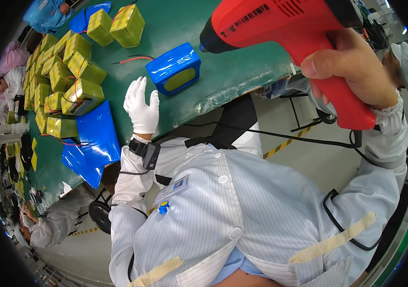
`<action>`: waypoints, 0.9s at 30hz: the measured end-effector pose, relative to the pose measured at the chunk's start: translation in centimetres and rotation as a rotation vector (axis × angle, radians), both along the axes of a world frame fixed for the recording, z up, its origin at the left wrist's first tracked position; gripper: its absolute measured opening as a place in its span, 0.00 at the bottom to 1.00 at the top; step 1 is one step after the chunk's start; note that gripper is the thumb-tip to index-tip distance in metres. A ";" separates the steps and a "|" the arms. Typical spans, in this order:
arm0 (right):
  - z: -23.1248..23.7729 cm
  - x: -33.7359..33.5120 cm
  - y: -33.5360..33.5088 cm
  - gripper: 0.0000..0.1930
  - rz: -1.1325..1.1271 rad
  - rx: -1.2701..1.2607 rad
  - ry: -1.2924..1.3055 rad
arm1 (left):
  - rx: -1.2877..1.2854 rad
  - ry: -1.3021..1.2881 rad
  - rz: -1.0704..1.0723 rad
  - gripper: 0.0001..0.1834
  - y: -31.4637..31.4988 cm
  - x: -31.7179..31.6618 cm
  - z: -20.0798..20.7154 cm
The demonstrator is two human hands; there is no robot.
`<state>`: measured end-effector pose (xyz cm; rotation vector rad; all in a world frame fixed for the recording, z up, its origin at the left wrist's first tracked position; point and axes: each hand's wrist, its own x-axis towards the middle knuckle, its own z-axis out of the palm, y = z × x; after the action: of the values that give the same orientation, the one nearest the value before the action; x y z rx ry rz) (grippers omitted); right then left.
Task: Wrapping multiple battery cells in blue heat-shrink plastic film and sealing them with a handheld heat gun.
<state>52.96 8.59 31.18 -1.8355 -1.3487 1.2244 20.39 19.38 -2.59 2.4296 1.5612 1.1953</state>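
A red heat gun (280, 28) with a black nozzle is gripped by its handle in my bare right hand (352, 67). Its nozzle points left, toward a battery pack (173, 67) in shiny blue wrap on the green table. Greenish-yellow shows at the pack's near end, and a red and a black wire stick out on its left. Beside the pack's lower left corner is my left hand (141, 106), in a white glove, fingers stretched up and thumb apart. It holds nothing; whether it touches the pack I cannot tell.
Several yellow-taped battery packs (86, 67) with wires crowd the left of the green table (132, 138). Blue wrap sleeves (99, 131) lie at its near left edge. A black cable (299, 137) runs from the gun across my front. Other people (46, 225) sit along the left.
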 end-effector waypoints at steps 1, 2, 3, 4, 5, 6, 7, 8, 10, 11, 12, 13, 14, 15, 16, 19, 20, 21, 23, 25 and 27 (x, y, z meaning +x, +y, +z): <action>0.0 0.1 0.0 0.28 0.010 0.005 -0.004 | 0.006 0.016 -0.005 0.28 0.0 0.0 0.2; 0.0 0.1 0.0 0.28 0.011 0.005 -0.002 | 0.013 0.033 -0.008 0.28 0.1 0.0 0.3; -0.1 0.2 -0.1 0.28 0.012 0.004 0.003 | 0.013 0.034 -0.007 0.28 0.1 -0.1 0.2; -0.1 0.2 -0.1 0.28 0.014 0.003 0.007 | 0.012 0.029 0.000 0.28 0.2 -0.2 0.1; -0.1 0.2 -0.1 0.28 0.013 0.003 0.008 | 0.010 0.023 0.005 0.28 0.2 -0.2 0.0; -0.1 0.3 -0.1 0.28 0.014 0.003 0.007 | 0.010 0.023 0.004 0.28 0.3 -0.2 0.0; -0.1 0.3 -0.1 0.27 0.015 0.004 0.007 | 0.007 0.023 0.000 0.28 0.4 -0.2 -0.1; -0.1 0.3 -0.1 0.27 0.016 0.004 0.008 | 0.002 0.022 -0.001 0.28 0.4 -0.3 -0.1; -0.1 0.2 -0.2 0.27 0.014 0.010 0.002 | 0.006 0.036 0.003 0.28 0.4 -0.4 -0.1; -0.1 0.2 -0.2 0.27 0.014 0.010 0.002 | 0.010 0.049 0.006 0.28 0.5 -0.5 -0.1; 0.0 0.3 -0.1 0.27 0.026 -0.007 0.003 | 0.011 0.049 0.006 0.28 0.5 -0.5 -0.1; 0.0 0.4 -0.1 0.27 0.038 -0.024 0.004 | 0.007 0.049 0.005 0.28 0.5 -0.5 -0.1; 0.0 0.3 -0.2 0.27 0.037 -0.024 0.004 | 0.003 0.050 0.004 0.28 0.6 -0.6 0.0; 0.0 0.1 -0.3 0.27 0.031 -0.010 0.005 | 0.003 0.050 0.003 0.28 0.6 -0.6 0.0; 0.0 -0.1 -0.3 0.27 0.025 0.003 0.006 | 0.002 0.051 0.007 0.28 0.6 -0.6 0.0; 0.1 0.0 -0.3 0.27 0.041 -0.024 -0.007 | -0.002 0.051 0.012 0.28 0.6 -0.8 -0.1; 0.2 -0.1 -0.3 0.27 0.042 -0.024 -0.007 | -0.006 0.048 0.009 0.27 0.6 -0.9 -0.1; 0.2 -0.2 -0.3 0.27 0.036 -0.034 -0.010 | -0.006 0.048 0.010 0.27 0.6 -0.9 -0.1; 0.3 -0.5 -0.3 0.27 0.031 -0.044 -0.012 | -0.003 0.055 0.023 0.27 0.4 -1.0 -0.1; 0.4 -0.8 -0.3 0.28 0.027 -0.047 -0.010 | -0.005 0.052 0.026 0.27 0.4 -1.2 -0.1; 0.4 -0.7 -0.2 0.28 0.033 -0.067 -0.013 | -0.008 0.048 0.030 0.27 0.4 -1.3 -0.1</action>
<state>52.23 8.39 31.55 -1.8776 -1.3655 1.2911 19.04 19.78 -2.68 2.4566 1.6179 1.1417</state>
